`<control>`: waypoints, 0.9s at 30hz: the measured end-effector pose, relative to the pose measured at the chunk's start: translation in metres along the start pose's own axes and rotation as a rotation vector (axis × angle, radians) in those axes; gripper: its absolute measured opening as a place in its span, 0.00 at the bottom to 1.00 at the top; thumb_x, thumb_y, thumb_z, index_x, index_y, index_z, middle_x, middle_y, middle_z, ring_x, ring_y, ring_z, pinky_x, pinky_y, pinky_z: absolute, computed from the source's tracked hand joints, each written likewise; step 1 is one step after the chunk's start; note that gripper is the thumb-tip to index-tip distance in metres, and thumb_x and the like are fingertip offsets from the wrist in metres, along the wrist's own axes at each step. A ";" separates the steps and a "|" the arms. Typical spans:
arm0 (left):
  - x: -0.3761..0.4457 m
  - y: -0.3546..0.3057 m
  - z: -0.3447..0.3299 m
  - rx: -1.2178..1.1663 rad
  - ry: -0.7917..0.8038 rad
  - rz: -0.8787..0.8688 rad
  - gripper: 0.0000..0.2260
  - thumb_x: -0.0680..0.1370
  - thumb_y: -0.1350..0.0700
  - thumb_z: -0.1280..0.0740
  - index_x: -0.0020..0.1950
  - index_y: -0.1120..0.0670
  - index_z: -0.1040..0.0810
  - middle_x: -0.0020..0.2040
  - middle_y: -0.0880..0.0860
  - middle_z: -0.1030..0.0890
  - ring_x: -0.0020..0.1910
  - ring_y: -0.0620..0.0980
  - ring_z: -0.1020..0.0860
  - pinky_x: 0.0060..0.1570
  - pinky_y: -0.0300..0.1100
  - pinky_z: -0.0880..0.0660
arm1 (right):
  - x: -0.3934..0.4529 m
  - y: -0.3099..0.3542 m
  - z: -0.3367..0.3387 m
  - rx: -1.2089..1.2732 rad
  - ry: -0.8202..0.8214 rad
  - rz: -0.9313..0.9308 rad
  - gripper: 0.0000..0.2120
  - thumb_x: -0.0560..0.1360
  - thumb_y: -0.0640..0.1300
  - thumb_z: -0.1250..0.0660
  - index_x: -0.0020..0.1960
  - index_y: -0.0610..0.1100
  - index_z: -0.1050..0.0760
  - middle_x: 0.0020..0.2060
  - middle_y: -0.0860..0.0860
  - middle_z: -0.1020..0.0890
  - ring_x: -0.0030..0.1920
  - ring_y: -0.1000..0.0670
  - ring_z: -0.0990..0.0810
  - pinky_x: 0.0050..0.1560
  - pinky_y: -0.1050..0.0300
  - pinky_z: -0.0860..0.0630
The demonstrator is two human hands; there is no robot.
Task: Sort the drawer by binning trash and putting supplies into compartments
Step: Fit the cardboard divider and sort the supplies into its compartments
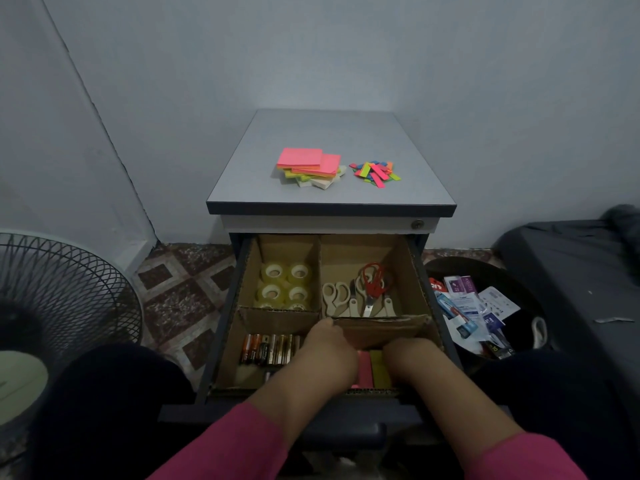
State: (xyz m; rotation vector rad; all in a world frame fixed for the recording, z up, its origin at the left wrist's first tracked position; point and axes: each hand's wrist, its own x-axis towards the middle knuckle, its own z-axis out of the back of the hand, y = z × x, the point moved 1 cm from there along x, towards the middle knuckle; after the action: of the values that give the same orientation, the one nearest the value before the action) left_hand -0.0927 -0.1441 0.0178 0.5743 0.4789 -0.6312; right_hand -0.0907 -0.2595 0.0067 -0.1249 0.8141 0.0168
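Open drawer (227, 327) of a small cabinet, lined with cardboard dividers (320, 271) forming four compartments. Rear left: tape rolls (285, 285), clear, packed close. Rear right: scissors (360, 292), several pairs, beige handles and one red pair on top. Front left: batteries (270, 348), laid side by side in a row. Front right: sticky notes (372, 368), pink and yellow, seen between the two hands. Left hand (329, 351) reaches into the front of the drawer, fingers touching the cross divider; grip cannot be told. Right hand (405, 358) is down in the front right compartment beside the notes, fingers hidden; grip cannot be told. Pink sleeves (242, 445) on both arms. Cabinet surface (329, 133): note pads (310, 168), a loose stack, pink on top; just beside it to the right, page flags (375, 173), a mixed-colour heap. Right of the drawer: bin (485, 271), dark, holding torn packaging (474, 310). Left: fan (59, 296) on the tiled floor.
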 end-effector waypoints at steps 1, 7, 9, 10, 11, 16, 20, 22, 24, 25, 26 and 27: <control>0.002 0.000 -0.001 -0.003 0.006 0.011 0.20 0.81 0.45 0.41 0.71 0.51 0.30 0.68 0.54 0.29 0.67 0.53 0.34 0.66 0.46 0.43 | 0.000 0.000 0.000 -0.002 -0.002 -0.002 0.20 0.77 0.40 0.38 0.69 0.38 0.30 0.67 0.42 0.28 0.66 0.41 0.28 0.66 0.44 0.30; -0.003 -0.001 -0.001 0.053 -0.025 -0.039 0.19 0.81 0.48 0.40 0.73 0.47 0.32 0.69 0.53 0.29 0.68 0.54 0.34 0.67 0.47 0.42 | 0.000 -0.001 -0.001 0.010 -0.019 -0.001 0.20 0.78 0.41 0.38 0.69 0.38 0.31 0.68 0.42 0.28 0.67 0.41 0.29 0.67 0.44 0.31; -0.002 -0.002 -0.002 0.064 -0.028 -0.042 0.20 0.81 0.48 0.40 0.73 0.47 0.32 0.69 0.53 0.29 0.68 0.54 0.34 0.66 0.47 0.42 | -0.002 -0.001 -0.001 0.009 -0.026 0.011 0.20 0.77 0.41 0.38 0.69 0.38 0.31 0.68 0.42 0.28 0.66 0.41 0.28 0.66 0.44 0.30; -0.002 -0.002 -0.002 0.065 -0.040 -0.041 0.19 0.81 0.47 0.40 0.72 0.47 0.32 0.69 0.53 0.29 0.67 0.54 0.33 0.65 0.47 0.41 | -0.003 -0.001 0.000 0.008 -0.026 0.016 0.21 0.77 0.41 0.38 0.69 0.38 0.31 0.67 0.42 0.28 0.66 0.41 0.28 0.66 0.44 0.30; -0.004 -0.002 -0.003 0.064 -0.058 -0.046 0.19 0.81 0.47 0.40 0.72 0.47 0.30 0.67 0.53 0.27 0.66 0.54 0.32 0.64 0.47 0.40 | -0.005 -0.001 0.000 0.009 -0.024 0.021 0.21 0.77 0.41 0.37 0.69 0.38 0.31 0.67 0.42 0.28 0.66 0.41 0.28 0.66 0.45 0.30; -0.022 0.008 -0.004 -0.133 -0.283 -0.130 0.16 0.78 0.59 0.37 0.65 0.48 0.24 0.58 0.53 0.22 0.58 0.55 0.27 0.60 0.47 0.37 | -0.021 0.000 0.011 0.046 -0.031 0.065 0.19 0.76 0.43 0.34 0.66 0.39 0.27 0.62 0.43 0.23 0.61 0.44 0.24 0.62 0.51 0.27; -0.041 0.024 0.003 -0.568 -0.409 -0.186 0.14 0.78 0.56 0.35 0.63 0.47 0.23 0.56 0.51 0.20 0.55 0.53 0.24 0.56 0.48 0.28 | -0.040 -0.002 0.030 0.132 -0.059 0.089 0.13 0.76 0.45 0.32 0.59 0.43 0.24 0.51 0.47 0.18 0.45 0.51 0.19 0.47 0.57 0.22; -0.045 0.039 0.013 -0.754 -0.448 -0.159 0.12 0.77 0.55 0.35 0.60 0.48 0.21 0.54 0.49 0.20 0.52 0.49 0.23 0.53 0.48 0.25 | -0.050 -0.002 0.047 0.197 -0.126 0.097 0.06 0.76 0.44 0.33 0.51 0.43 0.24 0.40 0.49 0.18 0.34 0.53 0.21 0.37 0.61 0.23; -0.047 0.057 0.025 -0.873 -0.533 -0.107 0.10 0.77 0.55 0.34 0.57 0.49 0.18 0.53 0.47 0.19 0.51 0.45 0.22 0.54 0.45 0.25 | -0.058 -0.001 0.067 0.221 -0.260 0.123 0.04 0.76 0.43 0.34 0.46 0.43 0.23 0.37 0.49 0.20 0.32 0.53 0.23 0.37 0.60 0.24; -0.047 0.068 0.030 -0.919 -0.581 -0.069 0.09 0.77 0.55 0.33 0.55 0.49 0.18 0.52 0.47 0.18 0.51 0.44 0.22 0.54 0.43 0.25 | -0.060 -0.001 0.078 0.241 -0.340 0.141 0.06 0.76 0.44 0.34 0.46 0.42 0.22 0.39 0.48 0.19 0.35 0.52 0.22 0.40 0.58 0.23; -0.048 0.080 0.036 -0.956 -0.631 -0.022 0.08 0.77 0.56 0.33 0.54 0.50 0.17 0.52 0.47 0.18 0.51 0.44 0.22 0.54 0.42 0.25 | -0.062 0.000 0.088 0.280 -0.412 0.163 0.07 0.76 0.45 0.34 0.46 0.42 0.21 0.40 0.48 0.18 0.36 0.52 0.21 0.41 0.57 0.22; -0.049 0.091 0.041 -0.992 -0.683 0.031 0.08 0.77 0.56 0.34 0.54 0.50 0.17 0.52 0.47 0.18 0.51 0.44 0.22 0.54 0.41 0.25 | -0.063 0.001 0.097 0.334 -0.476 0.185 0.07 0.76 0.47 0.34 0.45 0.43 0.21 0.40 0.48 0.18 0.37 0.53 0.21 0.40 0.58 0.22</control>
State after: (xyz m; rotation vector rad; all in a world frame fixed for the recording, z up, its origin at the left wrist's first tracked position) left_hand -0.0575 -0.0896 0.1077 -0.5700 0.0889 -0.4466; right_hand -0.0641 -0.2451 0.1186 0.2635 0.3422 0.0819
